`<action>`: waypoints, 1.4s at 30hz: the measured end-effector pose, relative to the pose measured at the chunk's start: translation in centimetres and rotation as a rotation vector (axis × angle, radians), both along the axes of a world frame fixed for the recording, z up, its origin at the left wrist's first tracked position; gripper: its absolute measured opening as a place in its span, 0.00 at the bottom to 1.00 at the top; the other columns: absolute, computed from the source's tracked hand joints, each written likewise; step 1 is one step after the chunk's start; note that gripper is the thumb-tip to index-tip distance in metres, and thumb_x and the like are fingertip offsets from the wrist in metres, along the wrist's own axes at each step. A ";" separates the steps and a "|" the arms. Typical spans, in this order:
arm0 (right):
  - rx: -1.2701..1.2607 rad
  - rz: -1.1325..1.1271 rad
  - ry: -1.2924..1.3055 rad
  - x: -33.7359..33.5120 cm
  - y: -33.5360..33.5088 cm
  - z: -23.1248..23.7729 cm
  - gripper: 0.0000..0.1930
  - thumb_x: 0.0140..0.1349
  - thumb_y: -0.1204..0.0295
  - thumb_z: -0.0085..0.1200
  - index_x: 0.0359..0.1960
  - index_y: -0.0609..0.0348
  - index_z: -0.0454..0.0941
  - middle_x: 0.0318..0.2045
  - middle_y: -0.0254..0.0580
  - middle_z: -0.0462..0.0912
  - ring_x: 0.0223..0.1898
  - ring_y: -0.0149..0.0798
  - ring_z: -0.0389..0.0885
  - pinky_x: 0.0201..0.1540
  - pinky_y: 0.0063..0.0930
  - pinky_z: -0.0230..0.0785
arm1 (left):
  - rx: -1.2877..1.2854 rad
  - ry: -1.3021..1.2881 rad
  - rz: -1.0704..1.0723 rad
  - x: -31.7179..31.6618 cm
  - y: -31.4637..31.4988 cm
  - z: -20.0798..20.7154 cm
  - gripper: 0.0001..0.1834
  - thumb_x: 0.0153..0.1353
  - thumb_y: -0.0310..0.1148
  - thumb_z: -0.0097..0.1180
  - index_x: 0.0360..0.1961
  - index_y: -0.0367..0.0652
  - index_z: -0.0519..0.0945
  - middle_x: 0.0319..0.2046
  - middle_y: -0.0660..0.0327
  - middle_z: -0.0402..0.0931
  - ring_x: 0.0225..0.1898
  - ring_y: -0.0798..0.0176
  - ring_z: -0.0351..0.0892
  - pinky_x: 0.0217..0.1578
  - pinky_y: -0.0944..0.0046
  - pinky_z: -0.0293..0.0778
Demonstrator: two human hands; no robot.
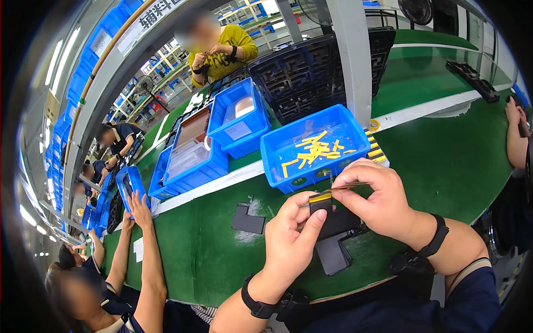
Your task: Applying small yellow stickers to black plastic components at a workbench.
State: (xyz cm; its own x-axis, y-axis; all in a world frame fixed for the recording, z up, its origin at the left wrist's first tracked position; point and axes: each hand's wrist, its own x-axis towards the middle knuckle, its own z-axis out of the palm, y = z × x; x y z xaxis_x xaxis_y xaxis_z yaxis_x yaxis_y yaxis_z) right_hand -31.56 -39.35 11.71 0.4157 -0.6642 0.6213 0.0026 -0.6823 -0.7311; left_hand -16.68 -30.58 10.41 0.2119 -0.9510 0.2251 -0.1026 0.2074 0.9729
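In the head view my left hand [294, 233] grips a flat black piece [320, 205] between thumb and fingers. A yellow strip [320, 197] runs along its upper edge. My right hand [377, 191] pinches a thin, dark, slender thing at that edge; its exact kind is hard to make out. Under my hands lie more flat black pieces [333, 256], partly hidden by my fingers. Another L-shaped black piece [248, 220] rests on the green table to the left of my left hand. Just beyond my hands stands a blue bin [271, 145] holding loose yellow strips [315, 150].
Blue bins [191, 173] stand further left, beside a co-worker's hands [139, 211]. Large black molded trays [300, 77] lean behind the yellow-strip bin, next to a grey post [351, 55]. Another person's hands [516, 119] are at the right edge. The green table [194, 261] curves across the view.
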 end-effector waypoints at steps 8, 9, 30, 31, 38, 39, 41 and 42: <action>-0.106 -0.101 0.084 0.6 -0.1 -0.1 0.07 0.44 0.78 0.58 0.28 0.62 0.77 0.25 0.44 0.77 0.30 0.43 0.75 0.35 0.33 0.67 | 0.008 -0.276 0.056 0.0 -0.2 0.1 0.16 0.59 0.24 0.52 0.48 0.34 0.69 0.37 0.57 0.79 0.37 0.73 0.76 0.38 0.73 0.71; -0.167 -0.117 0.089 0.4 -0.1 -0.1 0.07 0.43 0.78 0.58 0.27 0.63 0.77 0.24 0.44 0.76 0.29 0.44 0.75 0.34 0.33 0.67 | 0.017 -0.435 0.112 -0.5 0.0 1.2 0.17 0.57 0.27 0.55 0.48 0.36 0.70 0.34 0.57 0.80 0.34 0.73 0.78 0.36 0.72 0.72; -0.142 -0.233 0.179 -0.2 -1.8 0.4 0.23 0.46 0.85 0.52 0.47 0.62 0.72 0.32 0.42 0.75 0.29 0.35 0.73 0.32 0.24 0.66 | 0.105 0.158 0.002 1.8 -1.1 0.0 0.07 0.63 0.28 0.45 0.38 0.36 0.70 0.27 0.60 0.78 0.30 0.71 0.77 0.33 0.72 0.71; 0.032 -0.185 0.120 -0.1 -1.1 0.7 0.28 0.46 0.85 0.52 0.54 0.61 0.69 0.37 0.42 0.77 0.30 0.31 0.74 0.32 0.21 0.66 | 0.106 0.158 0.003 1.7 -1.0 0.0 0.07 0.63 0.28 0.45 0.38 0.36 0.70 0.27 0.60 0.78 0.30 0.71 0.77 0.33 0.72 0.71; -0.342 -0.105 0.163 -0.8 -1.2 0.6 0.34 0.45 0.85 0.51 0.60 0.61 0.62 0.53 0.46 0.73 0.31 0.29 0.74 0.30 0.17 0.66 | 0.085 0.079 -0.061 0.7 -1.0 0.1 0.08 0.65 0.31 0.45 0.40 0.36 0.70 0.28 0.60 0.78 0.32 0.74 0.76 0.35 0.74 0.70; -0.340 -0.102 0.161 -0.8 -0.9 0.7 0.34 0.45 0.85 0.51 0.60 0.61 0.62 0.53 0.46 0.73 0.31 0.29 0.74 0.30 0.17 0.66 | 0.095 0.061 -0.064 0.7 -0.9 0.1 0.09 0.65 0.31 0.45 0.40 0.36 0.70 0.29 0.60 0.78 0.32 0.74 0.75 0.35 0.74 0.70; 0.009 -0.027 0.094 -0.9 -0.4 1.0 0.33 0.45 0.85 0.51 0.58 0.62 0.64 0.50 0.45 0.75 0.33 0.33 0.75 0.29 0.18 0.67 | 0.085 0.030 -0.064 0.8 -0.9 0.0 0.09 0.65 0.31 0.45 0.40 0.36 0.70 0.29 0.60 0.78 0.32 0.74 0.75 0.35 0.74 0.70; 0.011 -0.015 0.091 -0.7 -0.3 1.0 0.33 0.45 0.85 0.51 0.58 0.62 0.64 0.50 0.45 0.75 0.33 0.33 0.75 0.29 0.18 0.67 | 0.074 -0.003 -0.060 0.9 -0.9 -0.1 0.09 0.65 0.31 0.45 0.41 0.36 0.70 0.30 0.61 0.78 0.33 0.74 0.75 0.36 0.74 0.70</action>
State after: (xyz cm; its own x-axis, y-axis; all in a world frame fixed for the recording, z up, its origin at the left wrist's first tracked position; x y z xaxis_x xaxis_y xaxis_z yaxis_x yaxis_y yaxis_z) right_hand -32.27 -39.65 12.68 0.4604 -0.6775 0.5736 -0.0744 -0.6734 -0.7356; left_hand -15.75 -31.46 10.31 0.1532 -0.9761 0.1539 -0.0954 0.1404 0.9855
